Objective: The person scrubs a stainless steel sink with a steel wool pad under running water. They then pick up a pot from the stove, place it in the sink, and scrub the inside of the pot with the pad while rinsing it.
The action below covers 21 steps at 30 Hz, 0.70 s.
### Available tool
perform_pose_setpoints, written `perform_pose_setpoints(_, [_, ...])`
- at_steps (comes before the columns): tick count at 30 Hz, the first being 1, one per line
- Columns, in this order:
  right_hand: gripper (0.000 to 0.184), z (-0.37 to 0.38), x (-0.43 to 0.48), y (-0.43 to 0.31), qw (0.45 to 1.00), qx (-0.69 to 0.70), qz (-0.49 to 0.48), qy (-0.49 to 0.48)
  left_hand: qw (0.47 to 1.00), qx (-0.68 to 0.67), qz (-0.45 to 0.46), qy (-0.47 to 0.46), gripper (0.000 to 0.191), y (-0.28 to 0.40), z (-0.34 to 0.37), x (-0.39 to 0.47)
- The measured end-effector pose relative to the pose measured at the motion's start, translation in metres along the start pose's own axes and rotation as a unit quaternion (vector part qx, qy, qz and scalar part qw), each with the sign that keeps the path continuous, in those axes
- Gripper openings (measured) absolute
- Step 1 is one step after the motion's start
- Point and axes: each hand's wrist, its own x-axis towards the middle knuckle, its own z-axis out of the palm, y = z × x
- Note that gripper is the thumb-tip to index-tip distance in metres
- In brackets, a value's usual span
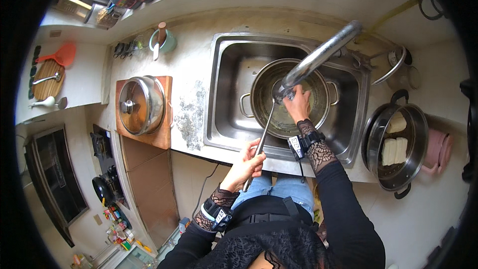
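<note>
My left hand [244, 166] is closed around the long handle of a metal ladle [264, 134], held slantwise over the sink's front edge. The ladle's bowl end is over a large stainless steel pot [257, 114], partly hidden under the faucet. My right hand [298, 105] is over the pot beside the faucet's end, fingers bent around something shiny near the ladle's bowl; what it is cannot be made out. The two-handled pot stands in the stainless steel sink [233, 82] and has cloudy residue inside. A thick chrome faucet [323, 52] reaches over it from the back right.
Right of the sink, a steamer pot [421, 138] holds several pale blocks, with a pink container [438, 151] beside it. At left, a glass-lidded pot [143, 104] sits on a wooden board [166, 119]. A light-green cup [168, 43] stands at the back left.
</note>
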Motion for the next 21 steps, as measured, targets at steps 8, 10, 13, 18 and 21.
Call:
perform_pose_setpoints(8, [0.049, -0.002, 0.010, 0.006, 0.947, -0.095, -0.292, 0.092, 0.999, 0.017, -0.041, 0.014, 0.053, 0.005, -0.010, -0.005])
perform_pose_setpoints(10, [0.048, 0.002, 0.016, 0.010, 0.978, -0.073, -0.191, 0.045, 0.999, 0.018, -0.024, 0.018, 0.053, 0.005, -0.008, -0.007])
perform_pose_setpoints(13, [0.042, 0.004, 0.017, 0.020, 0.999, 0.021, -0.020, -0.022, 1.000, 0.020, -0.011, -0.003, 0.054, 0.004, -0.007, -0.006])
perform_pose_setpoints(18, [0.031, -0.003, 0.003, 0.022, 0.928, 0.350, 0.091, -0.086, 0.999, 0.015, -0.035, 0.036, 0.055, 0.003, -0.016, -0.005])
perform_pose_setpoints(21, [0.029, -0.003, -0.012, 0.008, 0.912, 0.380, -0.114, -0.100, 0.999, 0.022, -0.023, 0.016, 0.055, 0.006, -0.018, -0.003])
